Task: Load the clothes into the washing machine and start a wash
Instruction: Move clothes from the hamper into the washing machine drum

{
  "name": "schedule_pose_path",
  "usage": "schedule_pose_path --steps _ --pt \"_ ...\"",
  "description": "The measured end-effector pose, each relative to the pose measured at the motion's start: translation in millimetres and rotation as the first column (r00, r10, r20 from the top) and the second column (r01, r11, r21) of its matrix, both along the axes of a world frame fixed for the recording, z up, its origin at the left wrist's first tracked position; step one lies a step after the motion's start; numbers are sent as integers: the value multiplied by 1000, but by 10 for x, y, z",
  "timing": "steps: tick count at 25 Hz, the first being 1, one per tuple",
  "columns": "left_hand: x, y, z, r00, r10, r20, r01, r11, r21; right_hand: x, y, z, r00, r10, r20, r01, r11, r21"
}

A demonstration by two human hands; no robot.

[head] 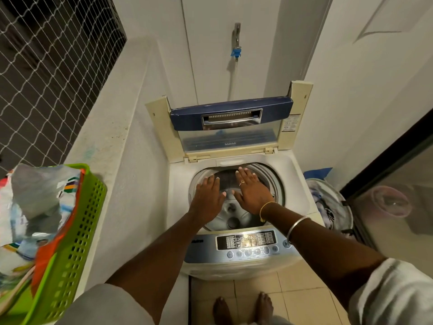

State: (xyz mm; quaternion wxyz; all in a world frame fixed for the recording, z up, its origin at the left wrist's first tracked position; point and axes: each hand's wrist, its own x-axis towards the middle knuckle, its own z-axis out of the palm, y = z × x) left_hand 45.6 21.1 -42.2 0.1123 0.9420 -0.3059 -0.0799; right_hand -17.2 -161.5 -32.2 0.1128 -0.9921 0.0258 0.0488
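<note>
Two bare hands hovered over the drum (230, 208) of a top-loading washing machine (302, 184).
The left hand (208, 198) and right hand (251, 193) were spread flat with straight fingers, grasping nothing. The lid (232, 118) stood raised behind. Clothes (325, 204) lay in a hamper (343, 219) just right of the machine.

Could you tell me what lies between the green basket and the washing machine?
In the head view, only the white ledge wall lies between the green basket and the washing machine.
</note>
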Motion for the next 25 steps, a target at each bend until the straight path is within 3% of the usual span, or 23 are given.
schedule_pose_path --steps 11,25 --pt "-322 -243 30 1000 -23 -20 24 997 76 -299 -219 103 999 2 -40 0 999 51" --pt "-1278 -1723 319 1000 -8 -20 9 998 69 -1165 -1607 186 995 91 -48 -84 988 127"
